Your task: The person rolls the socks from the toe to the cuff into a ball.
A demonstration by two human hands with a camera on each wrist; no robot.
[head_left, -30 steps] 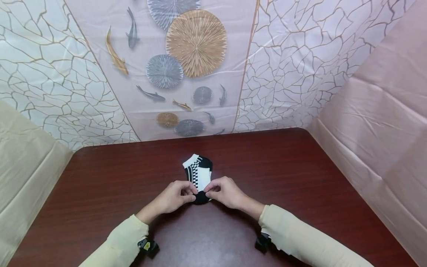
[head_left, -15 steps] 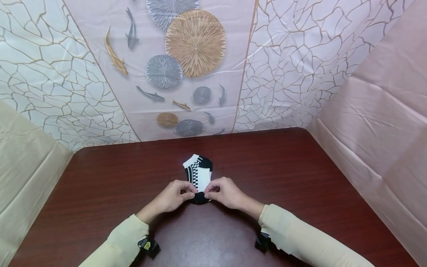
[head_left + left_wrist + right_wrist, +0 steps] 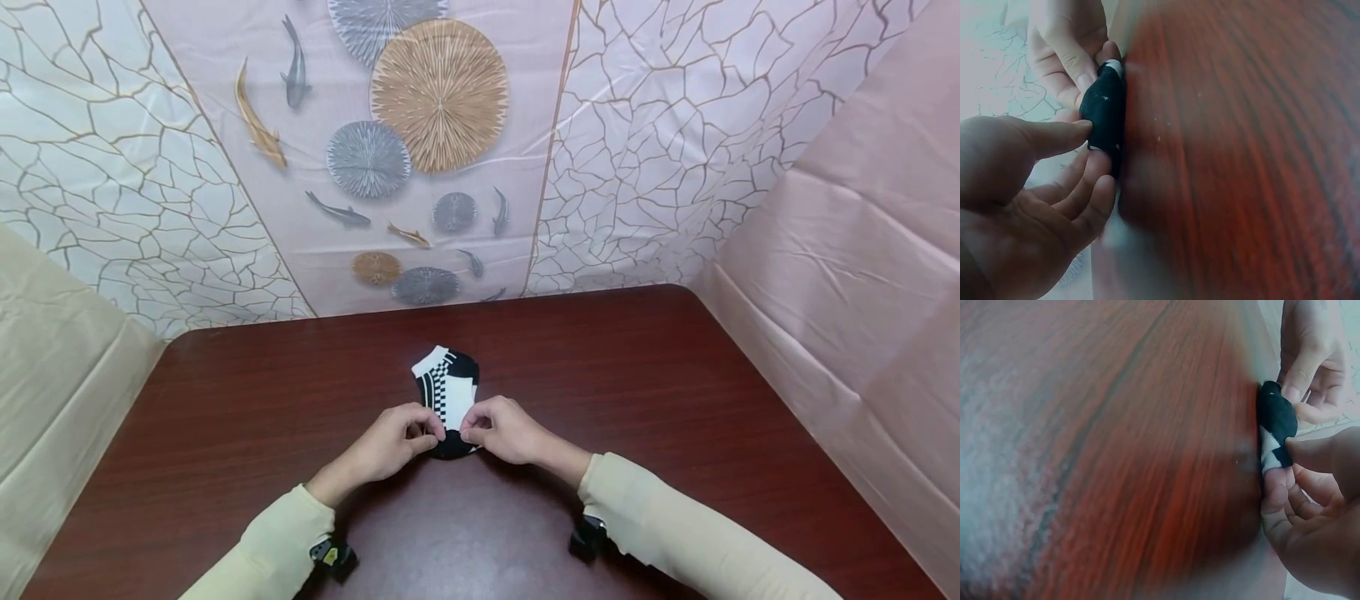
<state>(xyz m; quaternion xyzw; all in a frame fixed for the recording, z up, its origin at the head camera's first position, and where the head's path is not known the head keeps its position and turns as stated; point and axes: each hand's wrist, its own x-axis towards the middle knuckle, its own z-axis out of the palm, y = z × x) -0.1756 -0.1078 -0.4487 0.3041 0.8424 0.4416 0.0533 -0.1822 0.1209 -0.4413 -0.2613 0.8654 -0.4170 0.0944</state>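
A black-and-white ankle sock (image 3: 459, 402) lies on the table, its white cuff pointing away and its black toe towards me. A checkered strip runs along its left side. My left hand (image 3: 392, 440) pinches the left side of the toe end, and my right hand (image 3: 510, 432) pinches the right side. In the left wrist view the black toe (image 3: 1105, 106) appears edge-on, with the left thumb (image 3: 1063, 136) against it. From the right wrist, the toe (image 3: 1277, 415) shows a white patch beside the right thumb (image 3: 1313, 452). Fingertips under the sock are partly hidden.
The dark red-brown wooden table (image 3: 247, 400) extends around the sock on all sides. Patterned cloth (image 3: 637, 167) hangs behind its far edge, with plain pale cloth (image 3: 847, 350) at the right side. Black wrist devices (image 3: 335, 557) sit under both sleeves.
Both hands keep to the toe end, with only small shifts of thumbs and fingertips. The right forearm has moved up slightly. The sock stays almost where it was.
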